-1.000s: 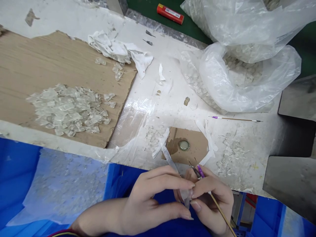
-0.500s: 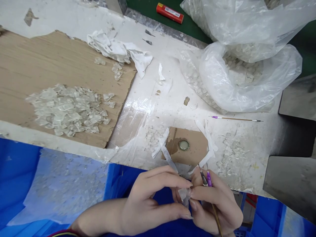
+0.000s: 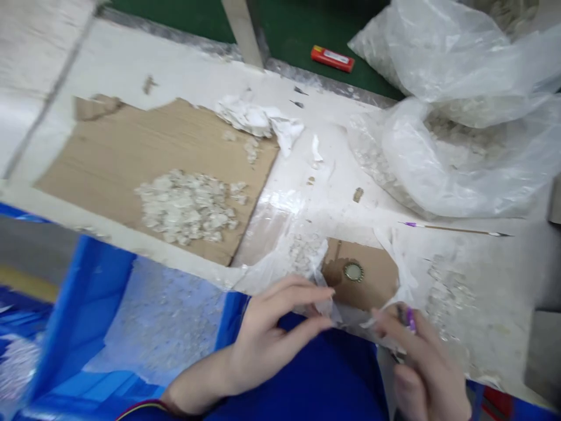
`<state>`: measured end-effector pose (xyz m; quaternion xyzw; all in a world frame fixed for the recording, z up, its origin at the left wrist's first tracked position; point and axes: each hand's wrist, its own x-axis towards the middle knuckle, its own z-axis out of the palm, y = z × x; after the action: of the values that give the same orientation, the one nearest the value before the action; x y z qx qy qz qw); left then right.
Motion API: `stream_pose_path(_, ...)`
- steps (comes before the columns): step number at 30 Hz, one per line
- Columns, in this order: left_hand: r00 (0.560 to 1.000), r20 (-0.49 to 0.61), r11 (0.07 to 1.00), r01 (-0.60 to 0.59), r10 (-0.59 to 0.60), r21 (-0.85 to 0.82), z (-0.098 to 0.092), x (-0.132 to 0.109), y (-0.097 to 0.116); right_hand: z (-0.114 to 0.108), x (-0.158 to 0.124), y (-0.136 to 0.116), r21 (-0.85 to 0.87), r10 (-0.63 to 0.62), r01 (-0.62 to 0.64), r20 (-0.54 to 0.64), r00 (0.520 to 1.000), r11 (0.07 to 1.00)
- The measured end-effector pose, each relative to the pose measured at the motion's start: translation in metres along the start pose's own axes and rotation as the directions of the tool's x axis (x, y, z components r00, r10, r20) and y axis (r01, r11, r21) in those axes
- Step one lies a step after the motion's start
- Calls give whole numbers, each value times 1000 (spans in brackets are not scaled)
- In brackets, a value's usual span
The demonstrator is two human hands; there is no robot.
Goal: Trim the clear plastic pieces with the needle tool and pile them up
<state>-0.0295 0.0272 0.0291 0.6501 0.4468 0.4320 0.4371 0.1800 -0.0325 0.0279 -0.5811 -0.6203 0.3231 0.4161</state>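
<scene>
My left hand (image 3: pixel 280 330) pinches a small clear plastic piece (image 3: pixel 325 308) between thumb and fingers, at the table's front edge. My right hand (image 3: pixel 427 362) is apart from it to the right, blurred by motion, with its fingers curled round thin needle-tipped sticks. One stick's purple hub (image 3: pixel 411 320) shows above the fingers; the shafts are hidden. Just beyond both hands, a small round metal-rimmed dish (image 3: pixel 353 271) rests on a taped cardboard square (image 3: pixel 379 275) with a dark wet stain.
Clear pieces (image 3: pixel 188 204) are heaped on a cardboard sheet (image 3: pixel 118 152) at left. Plastic bags (image 3: pixel 403 158) of pieces stand at back right. Another needle-tipped stick (image 3: pixel 456 228) lies right of centre. Loose pieces (image 3: pixel 447 292) lie near my right hand. A blue bin (image 3: pixel 105 263) sits below left.
My hands have separated: the right has drawn away to the right with the sticks, while the left keeps the clear piece. The view has shifted left, so the table appears further right.
</scene>
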Motion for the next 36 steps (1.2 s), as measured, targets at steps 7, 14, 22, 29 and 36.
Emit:
stream_pose_path(7, 887, -416, 690, 172, 203, 703, -87, 20, -55, 24, 21, 28, 276, 77, -17, -210, 975, 961)
stream_pose_path(14, 966, -167, 721, -27, 196, 692, -70, 12, -62, 28, 24, 27, -144, 23, -41, -127, 992, 989)
stream_pose_path(22, 996, 28, 805, -81, 80, 588, -28, 8, -70, 35, 24, 28, -231, -1, -33, -143, 990, 972)
stream_pose_path(29, 994, 75, 848, -103, 74, 520, -36, 5, -74, 32, 20, 30, -283, -62, 40, -70, 996, 958)
stream_pose_path(36, 986, 126, 844, -156, 106, 513, -38, 6, -73, 31, 23, 28, -244, -103, 88, -53, 993, 966)
